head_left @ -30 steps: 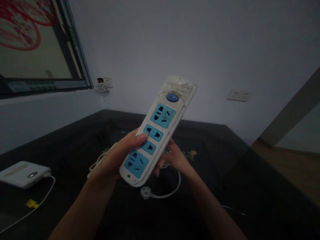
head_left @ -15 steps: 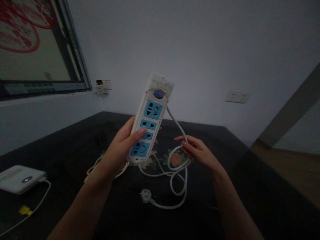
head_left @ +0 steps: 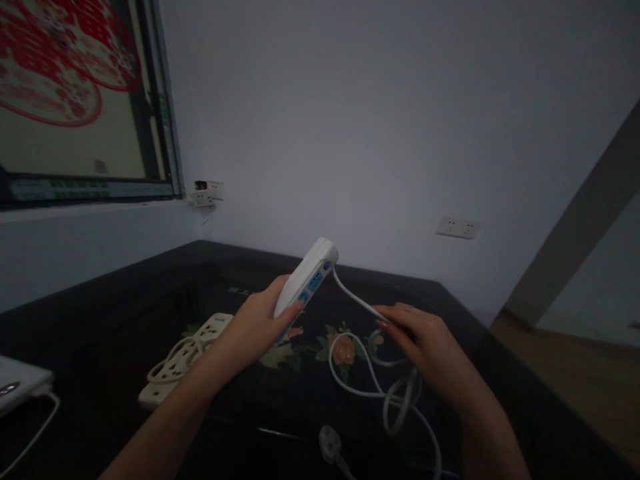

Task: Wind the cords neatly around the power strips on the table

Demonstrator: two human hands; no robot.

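My left hand (head_left: 267, 319) is closed around a white power strip (head_left: 306, 273) with blue sockets and a blue switch. The strip is tilted, its far end raised and its socket face turned to the right. From that end runs a white cord (head_left: 356, 291). My right hand (head_left: 410, 330) pinches this cord a short way from the strip. Below, the rest of the cord lies in loose loops on the black table, and its plug (head_left: 330, 443) rests near the front. My left forearm partly hides a second, cream power strip (head_left: 213, 325) with its cord bunched on top.
The black table (head_left: 240, 270) has a printed flower pattern (head_left: 343, 350). A white device (head_left: 23, 387) with a cable sits at the left edge. Wall sockets (head_left: 457, 227) are at the right, more (head_left: 204, 197) in the corner by the window (head_left: 75, 120).
The power strip has lowered and turned from face-on to edge-on. My right hand has moved down and right with the cord. The view has shifted, uncovering more of the cream strip.
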